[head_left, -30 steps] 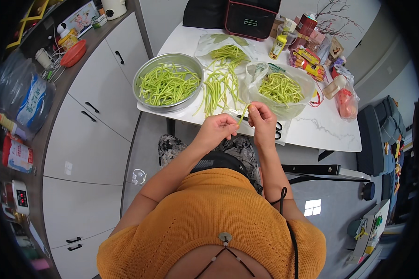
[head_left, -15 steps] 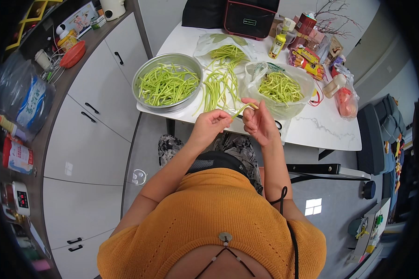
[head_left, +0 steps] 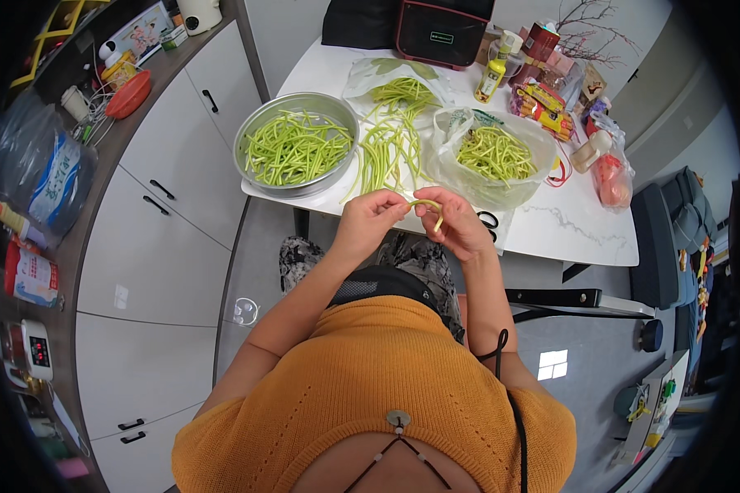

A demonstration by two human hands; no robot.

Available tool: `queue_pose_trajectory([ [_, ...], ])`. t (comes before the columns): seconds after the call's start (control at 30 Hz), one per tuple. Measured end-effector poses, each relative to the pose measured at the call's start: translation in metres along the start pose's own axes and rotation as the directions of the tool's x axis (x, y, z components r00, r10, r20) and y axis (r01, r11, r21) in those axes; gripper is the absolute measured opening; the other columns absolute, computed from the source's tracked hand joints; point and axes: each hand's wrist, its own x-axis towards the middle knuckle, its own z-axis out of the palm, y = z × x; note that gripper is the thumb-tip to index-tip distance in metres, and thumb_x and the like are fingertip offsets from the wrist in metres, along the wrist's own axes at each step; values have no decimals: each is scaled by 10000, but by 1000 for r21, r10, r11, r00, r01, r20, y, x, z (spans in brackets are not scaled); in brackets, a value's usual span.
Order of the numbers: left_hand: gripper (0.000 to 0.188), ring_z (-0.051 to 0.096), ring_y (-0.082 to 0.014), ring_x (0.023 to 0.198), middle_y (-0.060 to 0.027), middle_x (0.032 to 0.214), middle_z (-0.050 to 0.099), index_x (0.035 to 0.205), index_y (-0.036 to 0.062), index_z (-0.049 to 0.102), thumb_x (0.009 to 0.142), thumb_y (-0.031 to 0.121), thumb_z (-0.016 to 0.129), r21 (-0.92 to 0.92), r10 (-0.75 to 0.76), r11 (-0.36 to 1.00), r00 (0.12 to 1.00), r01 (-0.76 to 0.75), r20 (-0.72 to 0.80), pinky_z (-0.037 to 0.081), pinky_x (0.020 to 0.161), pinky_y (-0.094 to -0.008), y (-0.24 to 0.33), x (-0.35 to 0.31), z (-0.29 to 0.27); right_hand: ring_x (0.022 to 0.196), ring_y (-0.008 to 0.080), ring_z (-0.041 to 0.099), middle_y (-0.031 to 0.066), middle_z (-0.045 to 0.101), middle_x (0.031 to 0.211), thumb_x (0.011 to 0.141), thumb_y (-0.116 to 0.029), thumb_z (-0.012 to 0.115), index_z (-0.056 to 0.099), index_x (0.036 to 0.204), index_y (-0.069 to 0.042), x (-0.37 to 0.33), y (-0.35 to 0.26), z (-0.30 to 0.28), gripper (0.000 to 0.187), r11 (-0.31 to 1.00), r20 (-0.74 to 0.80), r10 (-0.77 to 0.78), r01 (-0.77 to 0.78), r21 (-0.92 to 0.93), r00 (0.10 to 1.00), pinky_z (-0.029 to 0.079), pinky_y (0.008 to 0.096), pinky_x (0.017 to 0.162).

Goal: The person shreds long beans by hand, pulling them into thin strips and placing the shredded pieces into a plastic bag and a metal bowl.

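Note:
Both hands meet just over the table's near edge, pinching one thin green garlic scape. My left hand grips one end between thumb and fingertips. Close beside it, my right hand holds the stem near its middle, and the pale end bends down past the fingers. Left of them stands a round metal pan filled with short cut pieces. Long whole scapes lie loose on the table, spilling from a plastic bag. Right of these, a bag-lined bowl contains more short pieces.
Black-handled scissors lie at the edge of the white table, partly behind my right hand. A yellow bottle, snack packets and a bag of red fruit stand farther right. A black appliance is at the back.
My right hand has moved slightly down and closed in toward the left hand. The scape, earlier pointing up to the right, now curves over and down between the hands.

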Motion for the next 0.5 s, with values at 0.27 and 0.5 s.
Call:
queue_pose_trajectory([
  [0.27, 120, 474, -40, 614, 9, 706, 575, 868, -5, 616, 834, 108, 596, -5, -5, 1000, 999, 5, 45, 384, 558, -177, 2, -4, 7, 511, 47, 434, 14, 549, 688, 827, -148, 620, 593, 953, -2, 1, 10, -1, 194, 990, -216, -93, 68, -123, 972, 331, 156, 456],
  [0.5, 112, 498, -50, 639, -11, 744, 585, 872, -10, 602, 837, 95, 587, 15, -10, 1000, 997, 9, 79, 411, 578, -186, 0, -3, 8, 488, 35, 389, -21, 519, 644, 813, -130, 635, 579, 871, -19, 4, 5, 5, 137, 966, -291, -166, 96, -241, 942, 304, 167, 445],
])
